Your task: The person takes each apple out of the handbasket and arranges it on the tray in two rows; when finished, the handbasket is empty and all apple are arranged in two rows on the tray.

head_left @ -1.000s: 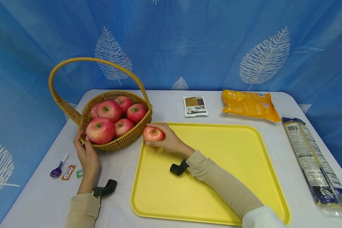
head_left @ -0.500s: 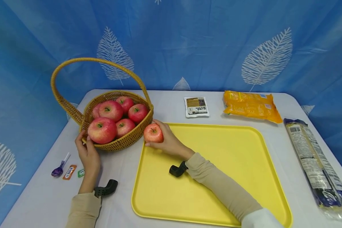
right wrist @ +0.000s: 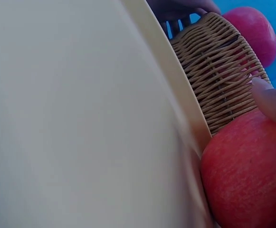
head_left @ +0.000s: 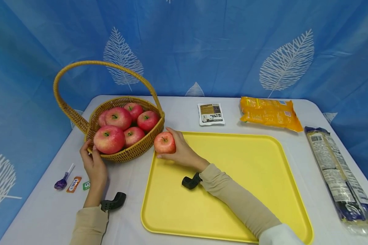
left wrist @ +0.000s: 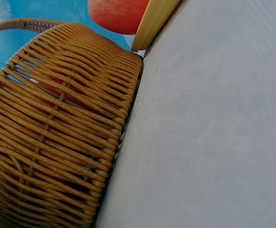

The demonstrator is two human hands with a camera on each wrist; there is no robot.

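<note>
A wicker basket [head_left: 127,155] with a tall arched handle holds several red apples [head_left: 118,118]. At its near left rim is my left hand [head_left: 95,170], gripping the edge with the thumb beside the nearest apple. My right hand [head_left: 184,153] holds a single red apple [head_left: 163,143], stem up, over the far left corner of the yellow tray [head_left: 227,177]. Thumb and fingers lie on either side of this fruit. In the right wrist view the held apple [right wrist: 252,175] sits right at the tray's rim, close to the basket's woven side [right wrist: 216,71].
A purple-wrapped lollipop [head_left: 61,183] and small orange [head_left: 74,184] and green [head_left: 86,185] packets lie left of the left forearm. Behind the tray are a white-and-brown sachet [head_left: 211,114] and an orange bag [head_left: 270,113]. A long clear-and-purple package [head_left: 337,173] lies at the right.
The right hand's fingers have shifted back from over the apple to its far side, and the apple has turned so more of it shows. The left hand stays at the basket rim.
</note>
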